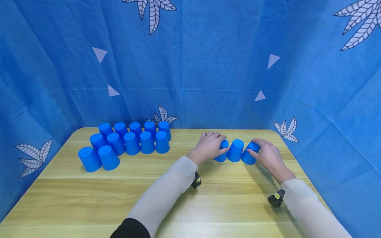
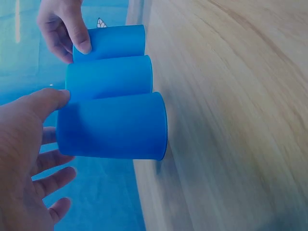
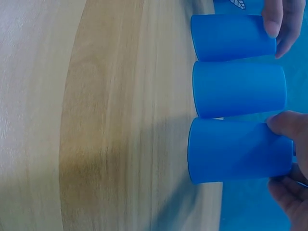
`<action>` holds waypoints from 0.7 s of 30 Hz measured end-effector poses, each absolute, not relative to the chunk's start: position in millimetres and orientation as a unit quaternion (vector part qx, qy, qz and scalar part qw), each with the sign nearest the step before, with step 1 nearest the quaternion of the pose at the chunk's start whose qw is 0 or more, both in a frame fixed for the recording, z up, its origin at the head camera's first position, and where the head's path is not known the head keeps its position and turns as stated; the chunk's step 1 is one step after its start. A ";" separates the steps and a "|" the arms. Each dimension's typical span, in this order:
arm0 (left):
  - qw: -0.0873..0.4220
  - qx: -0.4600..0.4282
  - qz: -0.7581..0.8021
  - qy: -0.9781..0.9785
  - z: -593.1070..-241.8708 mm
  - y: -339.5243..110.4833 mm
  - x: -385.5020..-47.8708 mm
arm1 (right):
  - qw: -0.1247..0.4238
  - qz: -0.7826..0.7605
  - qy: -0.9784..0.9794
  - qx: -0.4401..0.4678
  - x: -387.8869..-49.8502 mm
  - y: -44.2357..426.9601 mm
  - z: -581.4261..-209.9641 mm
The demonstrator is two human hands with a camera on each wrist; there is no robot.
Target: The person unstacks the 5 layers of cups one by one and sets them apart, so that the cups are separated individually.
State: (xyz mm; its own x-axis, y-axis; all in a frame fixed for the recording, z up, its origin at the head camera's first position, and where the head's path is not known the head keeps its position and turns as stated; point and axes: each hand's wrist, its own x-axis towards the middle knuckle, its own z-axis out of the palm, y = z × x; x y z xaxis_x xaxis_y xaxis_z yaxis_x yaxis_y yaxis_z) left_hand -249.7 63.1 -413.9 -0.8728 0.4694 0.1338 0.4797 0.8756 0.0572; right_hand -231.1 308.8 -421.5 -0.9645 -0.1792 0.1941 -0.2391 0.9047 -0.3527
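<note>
Three blue plastic cups stand upside down in a short row on the right half of the table. My left hand (image 1: 208, 145) holds the left cup (image 1: 221, 157) near its top, thumb on the near side; its other fingers spread out behind in the left wrist view. The middle cup (image 1: 235, 151) stands close between the two others, with neither hand on it. Around the upper part of the right cup (image 1: 248, 158) my right hand (image 1: 270, 158) has its thumb and fingers on opposite sides. Parts of both hands' fingers are hidden behind the cups.
Several more blue cups (image 1: 132, 144) stand upside down in rows at the back left of the wooden table (image 1: 89, 201). Blue cloth (image 1: 220, 66) with leaf prints hangs behind the table and along both sides. A small black camera sits on each wrist.
</note>
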 end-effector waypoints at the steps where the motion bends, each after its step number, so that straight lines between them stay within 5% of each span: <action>1: 0.057 -0.244 -0.043 -0.967 -414.6 64.2 -250.1 | 0.077 0.190 -0.973 0.107 -231.0 308.9 -421.6; 21: 0.104 -0.286 -0.039 -0.952 -403.9 17.4 -223.6 | 0.068 0.190 -0.973 0.111 -232.5 309.2 -421.5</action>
